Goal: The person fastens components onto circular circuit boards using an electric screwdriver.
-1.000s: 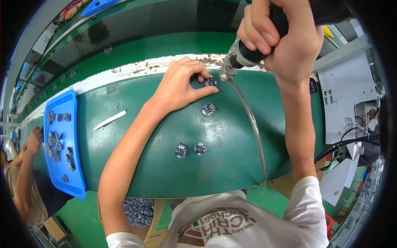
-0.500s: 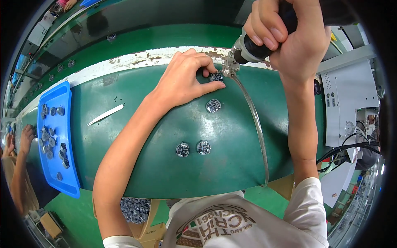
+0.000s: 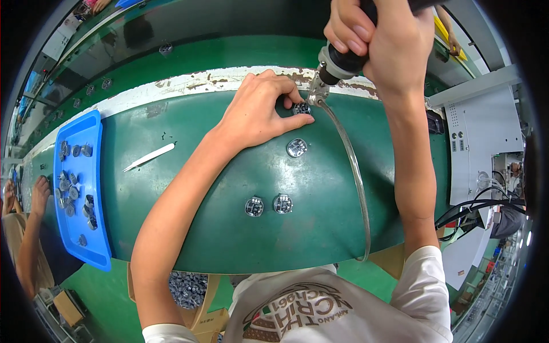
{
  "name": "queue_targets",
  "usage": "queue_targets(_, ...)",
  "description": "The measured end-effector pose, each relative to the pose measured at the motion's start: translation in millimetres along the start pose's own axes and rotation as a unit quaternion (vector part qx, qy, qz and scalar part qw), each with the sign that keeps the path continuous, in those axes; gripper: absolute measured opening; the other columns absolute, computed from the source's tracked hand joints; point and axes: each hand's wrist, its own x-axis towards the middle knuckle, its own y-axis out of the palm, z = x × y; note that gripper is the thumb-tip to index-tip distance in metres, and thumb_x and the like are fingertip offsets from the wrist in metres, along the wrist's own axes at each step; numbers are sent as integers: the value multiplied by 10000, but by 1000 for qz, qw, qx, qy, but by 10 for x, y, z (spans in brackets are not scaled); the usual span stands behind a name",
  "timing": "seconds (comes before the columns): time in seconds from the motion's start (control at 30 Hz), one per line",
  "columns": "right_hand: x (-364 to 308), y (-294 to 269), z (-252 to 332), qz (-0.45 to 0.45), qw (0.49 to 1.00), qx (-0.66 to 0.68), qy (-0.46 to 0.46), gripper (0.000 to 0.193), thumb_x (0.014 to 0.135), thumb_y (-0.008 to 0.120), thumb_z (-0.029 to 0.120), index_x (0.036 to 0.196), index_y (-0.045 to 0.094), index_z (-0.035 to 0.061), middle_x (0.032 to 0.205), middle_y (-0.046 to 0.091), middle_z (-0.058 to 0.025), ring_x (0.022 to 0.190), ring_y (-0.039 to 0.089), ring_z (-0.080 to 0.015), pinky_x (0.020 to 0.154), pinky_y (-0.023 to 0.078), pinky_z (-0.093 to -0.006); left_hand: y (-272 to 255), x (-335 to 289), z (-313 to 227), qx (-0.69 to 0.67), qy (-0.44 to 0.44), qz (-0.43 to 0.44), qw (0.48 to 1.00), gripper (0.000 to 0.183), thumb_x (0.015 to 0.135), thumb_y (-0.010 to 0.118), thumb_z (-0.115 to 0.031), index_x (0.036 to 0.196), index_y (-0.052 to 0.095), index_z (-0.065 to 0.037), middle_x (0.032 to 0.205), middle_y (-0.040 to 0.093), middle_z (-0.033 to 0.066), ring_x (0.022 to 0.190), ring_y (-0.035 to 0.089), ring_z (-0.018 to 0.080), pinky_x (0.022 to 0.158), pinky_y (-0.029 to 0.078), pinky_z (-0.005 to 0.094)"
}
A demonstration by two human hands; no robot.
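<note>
So the tool (image 3: 342,62) nose has crept in toward the disc (image 3: 301,108) compared with a second ago, when there was a clear gap; now it's right beside the disc's edge. Can't tell if they actually touch. Also a co-worker's hand (image 3: 454,46) has popped up at top right.

The disc's on the far side of the green table (image 3: 326,228), near the white ledge (image 3: 211,80). My guess on handling: light, stiff, kinda slick round the rim, and the bits on its face are probably fragile. I'd take it by the rim and keep fingers off the face.

Left hand (image 3: 257,108): thumb and forefinger are pinched around the disc's rim, thumb on the near side, so it's only open about as wide as the disc. Other fingers are curled loosely behind.

Right hand (image 3: 394,51): wrapped round the tool's black grip, fingers curled right over. The tool leans with its nose down toward the disc, and a clear tube (image 3: 355,177) trails from it over the table. I'd expect that thing to be the heavier of the two, so a full-fist hold makes sense.
</note>
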Motion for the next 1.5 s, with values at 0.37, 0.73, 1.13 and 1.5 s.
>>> queue_targets(0.37, 33, -630, 219, 249, 912, -104, -310, 324, 1135, 342, 254, 1317, 525, 59, 540, 347, 42, 373, 335, -55, 365, 345, -222, -57, -15, -36, 14, 60, 27, 998, 481, 739, 837, -273, 1168, 670, -134, 1003, 610, 26, 1002, 561, 229, 974, 402, 390)
queue_targets(0.73, -124, -6, 126, -8, 995, -15, -100, 249, 994, 556, 217, 857, 546, 9, 437, 390, 14, 310, 323, -93, 338, 321, -259, -37, -33, 24, -59, 49, -4, 997, 523, 750, 816, -204, 1241, 645, -151, 1022, 752, -1, 929, 591, 235, 915, 451, 381)
queue_targets(1.13, -181, 43, 123, -21, 996, -34, -75, 236, 989, 570, 205, 853, 558, 12, 442, 409, 17, 314, 345, -86, 335, 327, -254, -55, -28, 18, -47, 45, -1, 998, 517, 744, 827, -209, 1223, 652, -127, 993, 754, 27, 887, 583, 239, 876, 472, 377)
queue_targets(1.5, -123, 41, -8, -1, 998, -43, -54, 228, 990, 598, 201, 848, 573, 25, 462, 431, 20, 333, 371, -79, 350, 328, -251, -65, -20, -7, -29, 18, 8, 999, 530, 746, 856, -239, 1215, 656, -95, 1023, 754, 46, 915, 607, 271, 870, 491, 399)
